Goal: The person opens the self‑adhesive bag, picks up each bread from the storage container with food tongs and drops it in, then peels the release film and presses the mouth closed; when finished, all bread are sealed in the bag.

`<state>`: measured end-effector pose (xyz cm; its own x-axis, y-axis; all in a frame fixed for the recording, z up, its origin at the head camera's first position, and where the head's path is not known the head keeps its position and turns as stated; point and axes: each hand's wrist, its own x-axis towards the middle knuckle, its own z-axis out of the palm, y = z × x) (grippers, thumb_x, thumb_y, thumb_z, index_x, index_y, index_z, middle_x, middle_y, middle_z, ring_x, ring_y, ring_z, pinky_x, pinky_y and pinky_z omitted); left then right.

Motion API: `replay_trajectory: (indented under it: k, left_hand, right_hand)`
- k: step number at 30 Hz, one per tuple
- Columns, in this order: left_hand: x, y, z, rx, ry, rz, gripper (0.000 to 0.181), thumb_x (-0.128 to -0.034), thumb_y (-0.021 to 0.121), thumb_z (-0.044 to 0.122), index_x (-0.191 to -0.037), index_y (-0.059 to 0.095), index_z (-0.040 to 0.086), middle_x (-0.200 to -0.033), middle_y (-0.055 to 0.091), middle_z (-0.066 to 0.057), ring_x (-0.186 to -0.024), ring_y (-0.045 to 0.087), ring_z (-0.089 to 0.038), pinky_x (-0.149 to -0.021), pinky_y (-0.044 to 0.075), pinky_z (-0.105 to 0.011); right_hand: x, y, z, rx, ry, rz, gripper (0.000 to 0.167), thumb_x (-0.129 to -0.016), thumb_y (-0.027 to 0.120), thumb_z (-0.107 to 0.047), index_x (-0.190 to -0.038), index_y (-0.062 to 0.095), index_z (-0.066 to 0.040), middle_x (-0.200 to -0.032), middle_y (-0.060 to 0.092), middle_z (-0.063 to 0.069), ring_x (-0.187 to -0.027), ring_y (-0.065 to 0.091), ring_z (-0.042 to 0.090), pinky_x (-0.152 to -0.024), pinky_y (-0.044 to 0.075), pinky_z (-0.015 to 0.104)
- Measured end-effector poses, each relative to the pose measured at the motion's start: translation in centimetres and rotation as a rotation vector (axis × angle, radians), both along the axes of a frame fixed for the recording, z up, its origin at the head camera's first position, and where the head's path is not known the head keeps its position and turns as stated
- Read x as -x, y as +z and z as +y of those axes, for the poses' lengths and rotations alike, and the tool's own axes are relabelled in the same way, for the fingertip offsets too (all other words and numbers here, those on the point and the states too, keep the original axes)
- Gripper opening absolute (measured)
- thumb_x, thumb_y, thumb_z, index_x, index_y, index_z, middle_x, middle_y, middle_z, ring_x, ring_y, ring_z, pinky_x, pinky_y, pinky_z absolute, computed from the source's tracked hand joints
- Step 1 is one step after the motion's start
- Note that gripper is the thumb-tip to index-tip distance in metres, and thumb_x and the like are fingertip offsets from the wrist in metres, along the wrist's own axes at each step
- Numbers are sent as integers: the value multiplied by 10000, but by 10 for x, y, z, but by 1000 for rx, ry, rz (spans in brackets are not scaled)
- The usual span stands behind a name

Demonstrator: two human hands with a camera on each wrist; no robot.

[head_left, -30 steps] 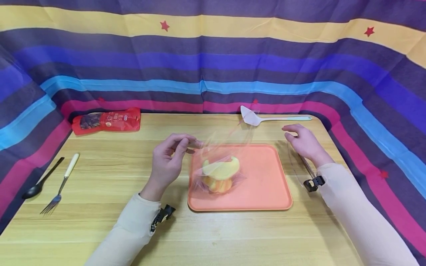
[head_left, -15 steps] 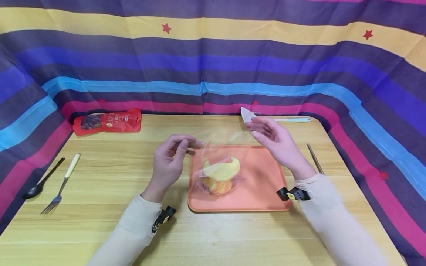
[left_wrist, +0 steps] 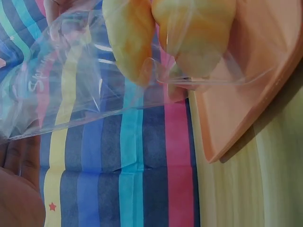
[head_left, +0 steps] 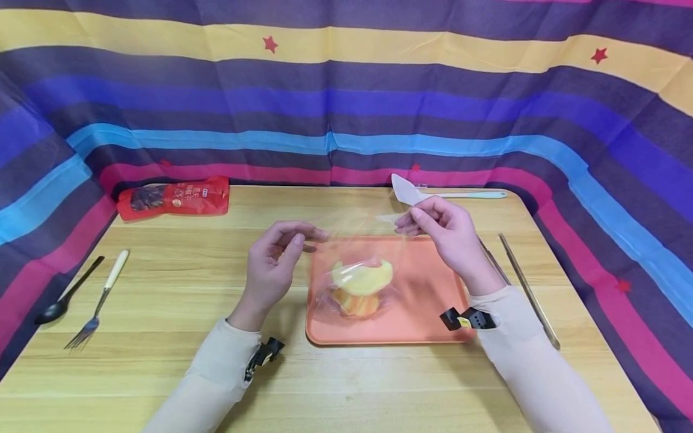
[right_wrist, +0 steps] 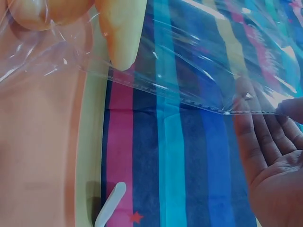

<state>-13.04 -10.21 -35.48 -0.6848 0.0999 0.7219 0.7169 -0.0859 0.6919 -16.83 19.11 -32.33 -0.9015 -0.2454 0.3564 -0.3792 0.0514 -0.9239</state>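
A clear plastic bag (left_wrist: 66,90) with printed lettering stands on the pink tray (head_left: 428,294). Inside it are a pale yellow croissant-shaped piece (head_left: 361,278) and, below that, an orange-yellow bun (head_left: 356,302). My left hand (head_left: 273,264) holds the bag's upper left edge between thumb and fingers. On the other side, my right hand (head_left: 446,240) pinches the upper right edge; in the right wrist view its thumb (right_wrist: 291,109) presses the rim against the fingers. The bag's mouth is stretched between both hands, above the bread.
A white spatula (head_left: 406,190) lies behind my right hand. Two thin metal sticks (head_left: 530,291) lie right of the tray, one partly behind my wrist. At left are a black spoon (head_left: 59,308), a fork (head_left: 97,313) and a red snack packet (head_left: 175,198). Striped cloth surrounds the table.
My right hand has moved left from beside the tray to the bag and now pinches its edge. The left hand has barely moved.
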Motion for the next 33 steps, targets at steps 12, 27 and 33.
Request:
replay_trajectory:
  k: [12,27,33]
  left_hand:
    - [4,-1,-1,-7,21,-8,226,-975,462,-139,-1165,580,-114,-1048,694,-233,-947,697,-280,-762,580,-428]
    - [4,5,-1,-41,-26,-22,208,-977,474,-128,-1151,580,-166,-1005,693,-259,-887,713,-277,-744,585,-415]
    - [4,4,-4,-80,-86,-28,203,-967,474,-142,-1137,566,-202,-1005,682,-287,-905,710,-291,-753,581,-429]
  right_hand:
    - [-15,-2,11,74,2,92,154,-998,550,-15,-945,600,121,-888,709,198,-783,709,249,-716,590,331]
    - [-24,-5,14,161,-25,208,151,-937,546,141,-1074,607,158,-799,684,197,-695,684,218,-639,580,288]
    - [-26,-6,15,270,58,234,192,-915,512,206,-1088,595,206,-787,678,241,-688,700,246,-615,585,304]
